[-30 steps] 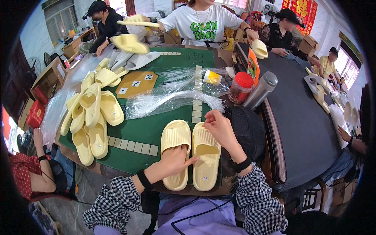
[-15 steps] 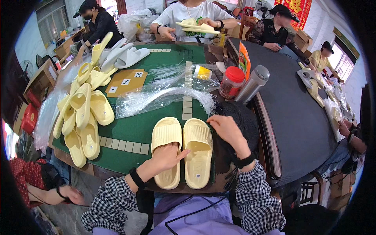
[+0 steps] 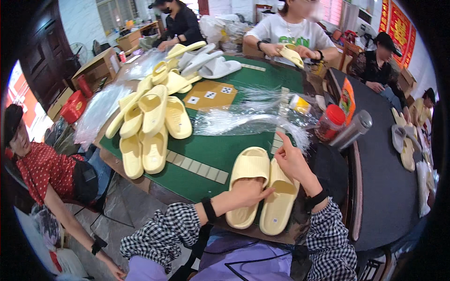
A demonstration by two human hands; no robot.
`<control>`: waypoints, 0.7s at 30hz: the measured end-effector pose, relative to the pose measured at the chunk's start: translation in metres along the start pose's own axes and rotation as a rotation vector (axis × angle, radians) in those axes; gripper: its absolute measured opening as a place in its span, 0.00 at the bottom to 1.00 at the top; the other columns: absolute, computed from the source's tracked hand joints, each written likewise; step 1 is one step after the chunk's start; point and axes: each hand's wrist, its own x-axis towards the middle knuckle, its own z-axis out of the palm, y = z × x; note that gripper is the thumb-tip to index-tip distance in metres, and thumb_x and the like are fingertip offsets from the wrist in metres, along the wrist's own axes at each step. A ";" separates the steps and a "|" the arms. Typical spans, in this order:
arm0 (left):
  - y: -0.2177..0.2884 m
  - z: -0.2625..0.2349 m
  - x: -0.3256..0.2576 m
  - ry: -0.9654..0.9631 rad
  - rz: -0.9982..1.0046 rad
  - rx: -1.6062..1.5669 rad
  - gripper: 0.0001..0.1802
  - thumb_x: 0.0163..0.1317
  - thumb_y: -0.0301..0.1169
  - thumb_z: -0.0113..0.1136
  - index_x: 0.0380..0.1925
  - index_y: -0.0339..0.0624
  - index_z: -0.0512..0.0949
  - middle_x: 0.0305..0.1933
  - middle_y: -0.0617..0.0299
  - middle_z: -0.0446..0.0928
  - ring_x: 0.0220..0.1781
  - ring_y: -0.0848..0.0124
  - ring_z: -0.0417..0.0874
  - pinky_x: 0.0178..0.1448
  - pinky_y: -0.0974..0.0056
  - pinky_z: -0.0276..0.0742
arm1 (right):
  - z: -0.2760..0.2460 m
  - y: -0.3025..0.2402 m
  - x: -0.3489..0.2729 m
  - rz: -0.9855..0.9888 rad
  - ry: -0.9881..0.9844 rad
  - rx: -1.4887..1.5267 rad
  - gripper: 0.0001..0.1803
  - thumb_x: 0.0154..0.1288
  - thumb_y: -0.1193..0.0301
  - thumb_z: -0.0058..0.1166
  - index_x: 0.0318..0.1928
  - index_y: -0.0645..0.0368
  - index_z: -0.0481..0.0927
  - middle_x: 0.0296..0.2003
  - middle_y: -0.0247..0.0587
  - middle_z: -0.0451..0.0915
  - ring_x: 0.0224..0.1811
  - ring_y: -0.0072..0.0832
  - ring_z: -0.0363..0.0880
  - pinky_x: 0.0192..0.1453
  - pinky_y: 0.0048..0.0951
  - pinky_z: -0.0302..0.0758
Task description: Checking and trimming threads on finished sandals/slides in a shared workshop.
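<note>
Two pale yellow slippers stand side by side at the table's near edge, toes pointing away from me. My left hand point(image 3: 247, 191) reaches into the left slipper point(image 3: 251, 160); its fingers disappear under the strap, and its thumb stretches toward the right slipper point(image 3: 273, 215). Over that right slipper's strap is my right hand point(image 3: 294, 162), index finger stretched out and apart from the thumb, with nothing seen between them. Whether it touches the strap I cannot tell; the hand hides part of it. A small label lies on the right slipper's heel.
A pile of yellow slippers point(image 3: 153, 110) lies left, with grey slippers point(image 3: 220, 67) behind. Clear plastic strands point(image 3: 248, 119) cross the green table point(image 3: 206, 152). A red-lidded jar point(image 3: 332, 119) and steel flask point(image 3: 356, 127) stand right. Across the table, a person holds a yellow slipper point(image 3: 291, 56).
The view has turned left, shifting the scene rightward. My right hand has come closer over the right slipper's strap. My left hand stays in the left slipper. A person at left shows more.
</note>
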 end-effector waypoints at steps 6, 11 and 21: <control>-0.014 0.024 0.001 0.168 0.054 -0.160 0.34 0.68 0.57 0.46 0.46 0.31 0.75 0.40 0.37 0.80 0.42 0.43 0.82 0.49 0.46 0.77 | 0.024 0.001 0.031 0.001 -0.029 -0.235 0.10 0.57 0.71 0.60 0.33 0.67 0.82 0.25 0.56 0.81 0.29 0.46 0.82 0.35 0.39 0.77; 0.003 0.003 -0.006 0.084 0.105 -0.167 0.31 0.67 0.53 0.49 0.48 0.29 0.74 0.43 0.34 0.78 0.44 0.42 0.80 0.50 0.45 0.75 | 0.024 0.031 0.026 -0.024 -0.002 -0.242 0.10 0.54 0.72 0.61 0.27 0.70 0.80 0.19 0.53 0.78 0.21 0.39 0.78 0.28 0.37 0.73; -0.012 0.053 0.000 0.721 0.358 0.111 0.27 0.57 0.45 0.63 0.42 0.28 0.75 0.33 0.44 0.77 0.36 0.51 0.80 0.42 0.52 0.76 | 0.031 0.044 0.034 -0.005 0.086 -0.113 0.05 0.57 0.79 0.57 0.30 0.69 0.76 0.21 0.44 0.76 0.24 0.29 0.74 0.32 0.30 0.71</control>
